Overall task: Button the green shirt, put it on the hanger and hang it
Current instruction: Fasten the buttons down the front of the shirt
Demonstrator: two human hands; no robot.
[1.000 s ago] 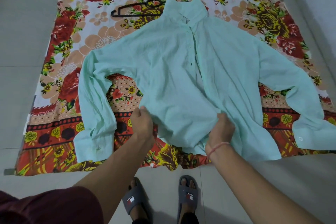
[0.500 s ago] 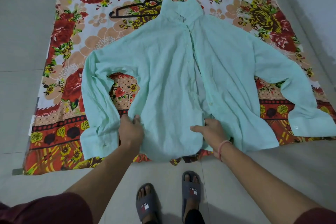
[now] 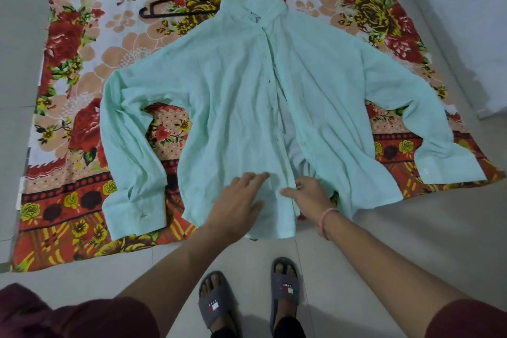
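Note:
The pale green shirt (image 3: 233, 96) lies face up on the floral sheet (image 3: 82, 49), sleeves spread, collar at the far end. Its front gapes open along the lower part of the button placket. My left hand (image 3: 236, 200) rests flat on the left front panel near the hem, fingers straight. Just to its right, my right hand (image 3: 307, 193) has its fingers on the placket edge, thumb stretched toward the left hand; I cannot tell whether it pinches the cloth. A dark plastic hanger (image 3: 181, 1) lies on the sheet beyond the shirt's left shoulder, partly under the collar.
Grey floor tiles (image 3: 411, 228) surround the sheet. My two feet in grey slippers (image 3: 216, 299) stand on the tiles just below the shirt's hem. A wall (image 3: 466, 22) runs along the right side.
The hem has been let go. My left hand has moved right onto the front panel and opened flat. My right hand has moved up to the placket.

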